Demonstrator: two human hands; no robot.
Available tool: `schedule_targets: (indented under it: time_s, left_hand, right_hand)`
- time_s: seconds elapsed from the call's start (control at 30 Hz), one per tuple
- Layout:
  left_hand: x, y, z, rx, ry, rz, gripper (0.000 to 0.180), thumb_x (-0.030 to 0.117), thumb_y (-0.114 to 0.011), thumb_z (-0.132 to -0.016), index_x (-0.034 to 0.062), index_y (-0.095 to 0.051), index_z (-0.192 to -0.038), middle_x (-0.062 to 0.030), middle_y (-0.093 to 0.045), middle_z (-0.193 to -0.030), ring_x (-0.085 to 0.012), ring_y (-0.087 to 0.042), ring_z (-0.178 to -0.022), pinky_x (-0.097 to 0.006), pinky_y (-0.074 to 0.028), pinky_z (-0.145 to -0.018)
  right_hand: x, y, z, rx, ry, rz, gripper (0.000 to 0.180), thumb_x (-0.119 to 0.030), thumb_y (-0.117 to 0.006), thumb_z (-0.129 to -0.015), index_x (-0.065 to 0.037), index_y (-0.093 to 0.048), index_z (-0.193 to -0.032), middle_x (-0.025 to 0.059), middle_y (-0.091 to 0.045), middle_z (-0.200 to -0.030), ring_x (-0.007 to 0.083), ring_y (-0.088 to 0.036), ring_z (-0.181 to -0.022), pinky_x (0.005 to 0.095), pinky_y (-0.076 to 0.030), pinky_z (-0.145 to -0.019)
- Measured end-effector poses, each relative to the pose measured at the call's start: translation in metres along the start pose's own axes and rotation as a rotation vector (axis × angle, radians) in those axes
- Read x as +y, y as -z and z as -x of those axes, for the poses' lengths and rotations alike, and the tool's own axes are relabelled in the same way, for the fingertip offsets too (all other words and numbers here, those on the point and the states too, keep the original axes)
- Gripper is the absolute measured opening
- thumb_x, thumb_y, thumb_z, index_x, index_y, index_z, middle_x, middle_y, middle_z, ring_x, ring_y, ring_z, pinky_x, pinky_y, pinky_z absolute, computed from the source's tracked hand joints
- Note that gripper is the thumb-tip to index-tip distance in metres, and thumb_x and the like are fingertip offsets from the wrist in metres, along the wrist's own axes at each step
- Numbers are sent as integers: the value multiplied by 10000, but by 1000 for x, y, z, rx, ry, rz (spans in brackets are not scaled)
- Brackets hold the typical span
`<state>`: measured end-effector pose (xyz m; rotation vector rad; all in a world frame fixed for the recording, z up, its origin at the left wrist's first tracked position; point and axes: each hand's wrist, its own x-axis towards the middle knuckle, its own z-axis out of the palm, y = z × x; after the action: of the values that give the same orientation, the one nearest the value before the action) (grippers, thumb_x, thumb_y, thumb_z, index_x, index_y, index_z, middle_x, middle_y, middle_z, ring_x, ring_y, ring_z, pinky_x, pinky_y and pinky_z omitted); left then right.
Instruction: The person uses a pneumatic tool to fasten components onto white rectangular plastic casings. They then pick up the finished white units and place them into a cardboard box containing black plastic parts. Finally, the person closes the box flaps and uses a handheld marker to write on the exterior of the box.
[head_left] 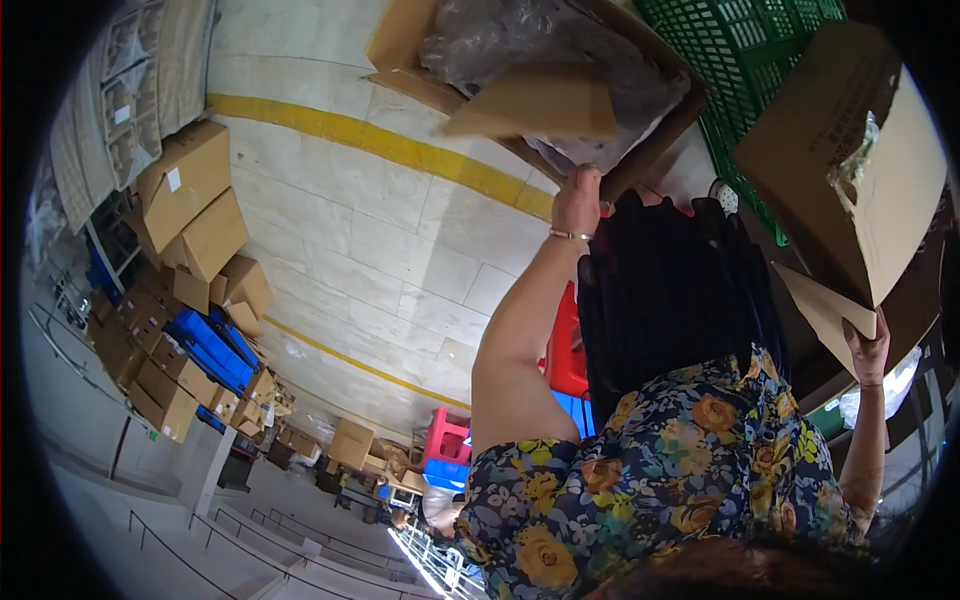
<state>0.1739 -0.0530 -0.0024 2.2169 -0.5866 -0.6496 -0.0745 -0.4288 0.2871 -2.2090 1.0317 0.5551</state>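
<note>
My left hand (pixel 576 205), with a bracelet at the wrist, is at the near rim of an open cardboard box (pixel 655 165). Its fingers look bunched together; what they grip, if anything, does not show clearly. Just beyond them a flat piece of cardboard (pixel 550 105), smeared by motion, lies across the box opening. Crumpled clear plastic (pixel 500 45) lines that box. On the right, my right hand (pixel 868 350) pinches the lower corner of a cardboard flap (pixel 825 318). That flap adjoins a larger brown carton (pixel 820 130), which stands tilted and has torn tape on its side.
A green plastic crate (pixel 715 75) stands between the two boxes. Beside my lap is a red stool (pixel 567 350). Yellow lines (pixel 370 140) cross the tiled floor. Stacked cartons (pixel 190 190) and blue bins (pixel 213 348) are at the left; a pink stool (pixel 446 435) is behind.
</note>
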Motion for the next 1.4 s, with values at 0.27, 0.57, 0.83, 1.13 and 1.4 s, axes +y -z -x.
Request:
schedule_targets:
  time_s: [0.27, 0.57, 0.83, 1.13, 1.4]
  left_hand:
    - [26, 24, 16, 108, 38, 95, 94, 95, -480, -872, 29, -500, -935, -155, -593, -952, -334, -575, -885, -390, -466, -726]
    - [56, 92, 8, 293, -78, -3, 109, 81, -483, -877, 17, -527, -954, -153, -599, -955, -284, -597, -838, -347, -469, -743]
    - [164, 214, -3, 633, -403, -439, 85, 25, -532, -840, -11, -571, -907, -164, -554, -958, -233, -522, -801, -306, -427, -711]
    - [358, 238, 19, 349, -487, 380, 249, 172, -400, -936, 11, -365, -1123, -196, -523, -1066, -238, -558, -919, -354, -465, -815]
    - [440, 101, -39, -379, -250, 943, 180, 126, -334, -950, -1, -354, -1076, -220, -509, -1061, -354, -562, -998, -427, -489, -874]
  right_hand:
    - [4, -32, -32, -4, 119, 71, 254, -174, -667, -720, -4, -554, -871, 131, -538, -805, 308, -531, -720, 354, -437, -656]
    - [-26, -71, -56, 4, 255, 44, 379, -195, -686, -706, -18, -569, -1020, 142, -581, -899, 313, -571, -837, 334, -458, -735]
    - [-52, -107, -91, 4, 333, -184, 557, -275, -701, -727, -3, -485, -1162, 156, -556, -1053, 270, -552, -982, 335, -423, -854]
    - [-152, -96, -64, -154, 899, -832, 844, -307, -752, -679, -10, -286, -1317, 160, -447, -1200, 244, -485, -1069, 360, -408, -913]
    - [-176, -68, -55, -162, 1075, -1505, 1227, -293, -831, -579, 3, 63, -1366, 185, -205, -1382, 260, -318, -1242, 390, -296, -1020]
